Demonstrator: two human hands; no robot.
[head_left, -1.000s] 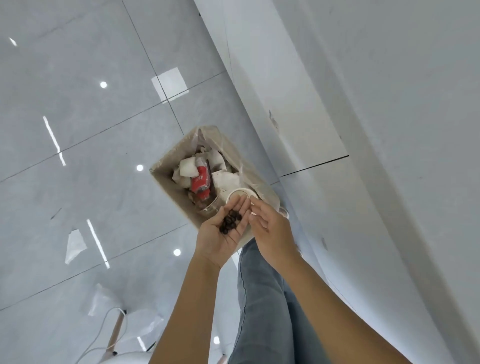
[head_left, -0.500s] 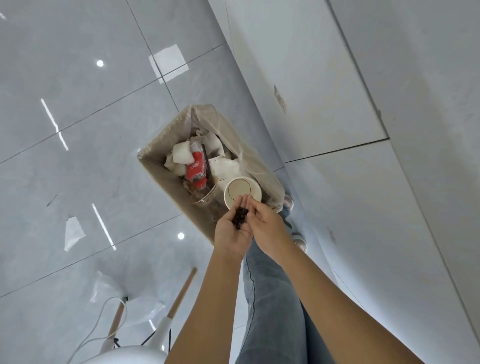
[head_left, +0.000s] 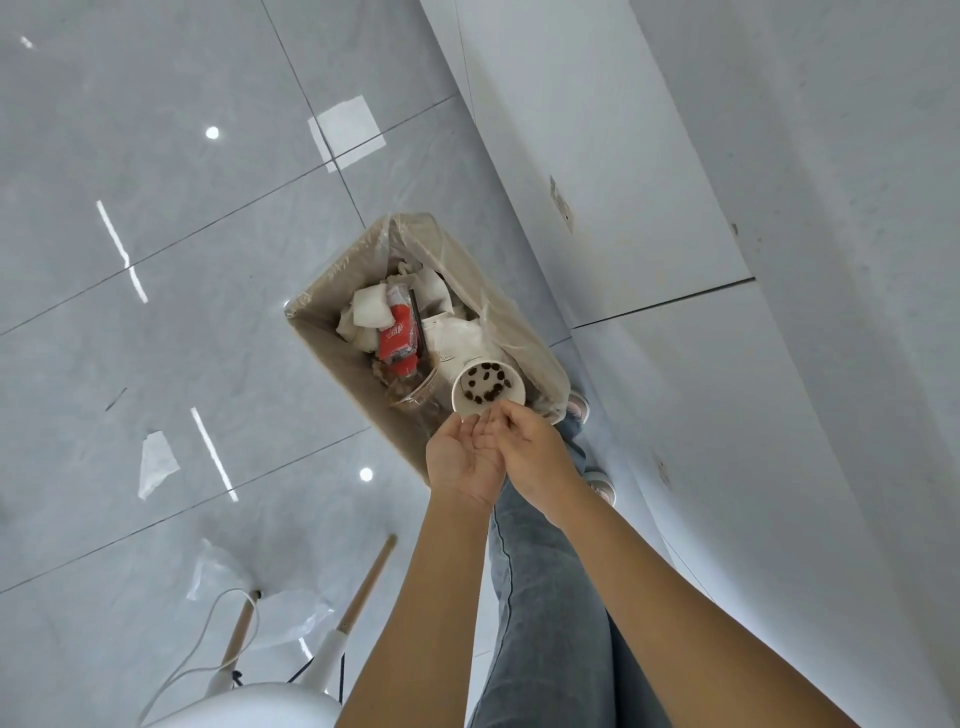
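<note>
A cardboard bin (head_left: 332, 358) lined with clear plastic stands on the floor by the wall. Inside it lie crumpled white paper, a red packet (head_left: 397, 338) and a white paper cup (head_left: 488, 388). Several small dark pieces (head_left: 485, 387) lie in the cup. My left hand (head_left: 462, 460) hovers over the bin's near edge, palm up and tilted toward the cup, with nothing in it. My right hand (head_left: 535, 457) is beside it, its fingers against the left palm, holding nothing that I can see.
The grey tiled floor (head_left: 156, 260) has a scrap of white paper (head_left: 156, 462) on it at left. A white chair (head_left: 249, 706) with wooden legs and a white cable is at bottom left. A grey wall (head_left: 727, 260) runs along the right. My jeans and shoes (head_left: 600, 483) are beneath the hands.
The dark pieces that lay in my left palm have dropped into the white cup in the bin. Both hands stay together above the bin's near edge.
</note>
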